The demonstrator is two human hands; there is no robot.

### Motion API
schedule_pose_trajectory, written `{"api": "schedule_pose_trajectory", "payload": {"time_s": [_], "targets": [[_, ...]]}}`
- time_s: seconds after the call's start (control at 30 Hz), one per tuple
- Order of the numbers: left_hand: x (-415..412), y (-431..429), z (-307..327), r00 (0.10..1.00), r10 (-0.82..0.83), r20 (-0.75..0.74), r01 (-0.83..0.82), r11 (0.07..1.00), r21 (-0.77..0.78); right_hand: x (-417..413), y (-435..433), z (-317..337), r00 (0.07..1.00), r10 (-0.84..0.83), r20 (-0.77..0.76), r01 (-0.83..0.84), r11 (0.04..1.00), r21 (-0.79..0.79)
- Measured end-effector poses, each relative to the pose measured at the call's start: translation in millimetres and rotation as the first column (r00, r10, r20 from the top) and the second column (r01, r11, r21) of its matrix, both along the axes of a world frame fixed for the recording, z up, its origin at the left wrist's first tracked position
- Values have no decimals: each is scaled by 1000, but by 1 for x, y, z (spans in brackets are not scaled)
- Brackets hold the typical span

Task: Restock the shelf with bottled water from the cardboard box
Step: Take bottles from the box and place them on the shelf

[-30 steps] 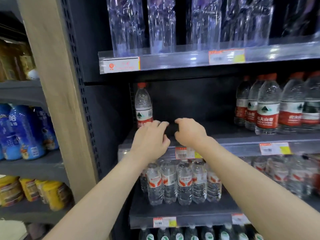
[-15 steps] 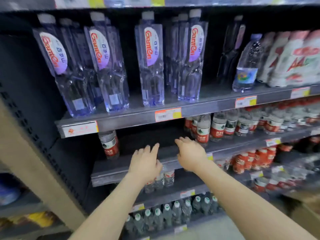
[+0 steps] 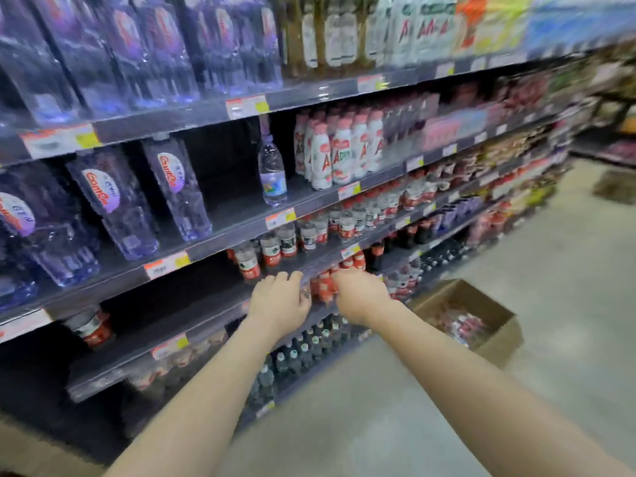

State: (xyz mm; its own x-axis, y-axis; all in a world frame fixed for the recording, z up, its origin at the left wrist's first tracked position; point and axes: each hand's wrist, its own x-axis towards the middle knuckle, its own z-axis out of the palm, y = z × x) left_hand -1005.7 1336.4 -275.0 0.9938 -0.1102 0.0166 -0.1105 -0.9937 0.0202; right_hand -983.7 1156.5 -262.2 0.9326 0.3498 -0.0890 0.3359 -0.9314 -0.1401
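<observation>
Bottled water point(image 3: 461, 327) lies in the open cardboard box point(image 3: 500, 342), which stands on the floor point(image 3: 430, 407) to the right, near the foot of the shelving. The bottles inside are blurred, and only red and clear spots can be seen.

Both bare arms reach forward to the same shelf point(image 3: 155, 321). The left hand point(image 3: 278, 304) is at the front edge of this shelf with its back up; its fingers point(image 3: 282, 278) lie close together, lightly bent, and hold nothing that can be seen. The right hand point(image 3: 361, 297) is just beside it. Its fingers are bent downward and blurred, so it is not possible to tell if they pinch something.

Red-labelled bottles point(image 3: 272, 253) stand on the shelf behind the hands. One single bottle point(image 3: 91, 327) stands far to the left on the same shelf, well apart from them.
</observation>
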Motion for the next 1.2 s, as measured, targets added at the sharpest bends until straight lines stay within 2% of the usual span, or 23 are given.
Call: {"api": "schedule_pose_trajectory", "payload": {"time_s": [0.1,0.23,0.33,0.5,0.57,0.67,0.9,1.2], "targets": [[15,-94,4,997,-58,-43,55,995,-87,2,-91,14,995,-99,-8,99,994,35],[42,-232,-5,984,-131,-118,116,985,-128,14,-230,10,984,-172,-54,172,985,-9],[63,-325,-13,978,-171,-118,153,976,-153,30,-331,0,969,-237,-71,238,971,4],[91,-439,-30,957,-219,-188,194,971,-142,51,-463,-16,916,-349,-200,369,926,75],[111,-471,-37,951,-233,-202,207,968,-142,69,-502,-22,904,-374,-208,401,910,108],[150,-510,-52,942,-236,-237,207,968,-142,106,-547,-35,894,-400,-203,429,895,122],[291,-590,-116,930,-232,-286,182,965,-189,245,-615,-98,884,-379,-274,400,916,21],[460,-632,-203,867,-69,-494,-40,977,-208,435,-659,-179,841,-304,-447,297,951,-87]]}}
